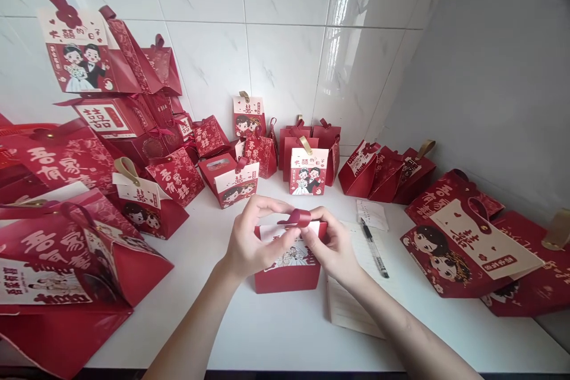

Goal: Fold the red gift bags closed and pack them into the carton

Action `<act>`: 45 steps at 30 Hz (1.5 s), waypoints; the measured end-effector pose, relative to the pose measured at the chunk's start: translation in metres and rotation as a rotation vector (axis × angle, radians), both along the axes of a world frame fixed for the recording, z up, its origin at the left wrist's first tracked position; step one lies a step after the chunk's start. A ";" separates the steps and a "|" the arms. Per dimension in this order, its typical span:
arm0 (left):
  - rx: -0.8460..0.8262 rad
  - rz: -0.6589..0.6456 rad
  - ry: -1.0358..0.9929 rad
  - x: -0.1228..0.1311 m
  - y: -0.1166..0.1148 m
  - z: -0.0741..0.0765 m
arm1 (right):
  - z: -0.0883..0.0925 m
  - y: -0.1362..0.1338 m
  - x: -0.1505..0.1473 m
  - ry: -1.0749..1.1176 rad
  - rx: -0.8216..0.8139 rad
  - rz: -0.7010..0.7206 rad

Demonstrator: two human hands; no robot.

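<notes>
A red gift box (287, 280) with a white printed flap stands upright on the white table in front of me. A dark red ribbon loop (301, 217) sits at its top. My left hand (260, 234) is closed at the left side of the top, its thumb and fingers pinching the ribbon and the flap edge. My right hand (329, 243) is closed from the right, thumb and forefinger on the same ribbon. The fingers partly cover the flap, and the exact grip points are hard to see.
Many red gift boxes (167, 214) crowd the left, and more (307, 172) stand along the tiled wall. Others (445, 255) lie at the right. A notebook (351, 309) with a black pen (374, 248) and a small white packet (371, 214) lies beside my right hand.
</notes>
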State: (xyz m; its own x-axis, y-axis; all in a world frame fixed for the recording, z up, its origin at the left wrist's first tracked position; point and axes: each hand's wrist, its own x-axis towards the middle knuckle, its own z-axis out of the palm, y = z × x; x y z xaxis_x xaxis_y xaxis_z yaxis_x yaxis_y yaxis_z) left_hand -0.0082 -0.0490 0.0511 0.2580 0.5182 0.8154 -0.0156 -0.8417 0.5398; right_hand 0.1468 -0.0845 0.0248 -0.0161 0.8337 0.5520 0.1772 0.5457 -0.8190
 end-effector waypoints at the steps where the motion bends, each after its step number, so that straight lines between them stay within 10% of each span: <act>1: 0.024 0.019 0.002 0.001 0.000 0.000 | -0.001 0.000 -0.001 -0.005 0.011 -0.019; 14: 0.226 0.041 0.094 -0.001 0.002 0.000 | -0.004 0.000 -0.007 -0.197 0.489 -0.264; 45: 0.228 0.009 0.120 -0.001 0.005 -0.003 | -0.002 0.000 -0.008 -0.115 0.422 -0.198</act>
State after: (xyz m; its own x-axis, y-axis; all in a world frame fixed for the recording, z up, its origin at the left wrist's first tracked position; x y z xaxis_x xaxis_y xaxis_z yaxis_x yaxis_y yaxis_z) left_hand -0.0090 -0.0440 0.0485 0.3562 0.3273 0.8752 0.0452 -0.9416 0.3337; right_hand 0.1392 -0.0848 0.0229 0.0399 0.5301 0.8470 0.3879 0.7730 -0.5021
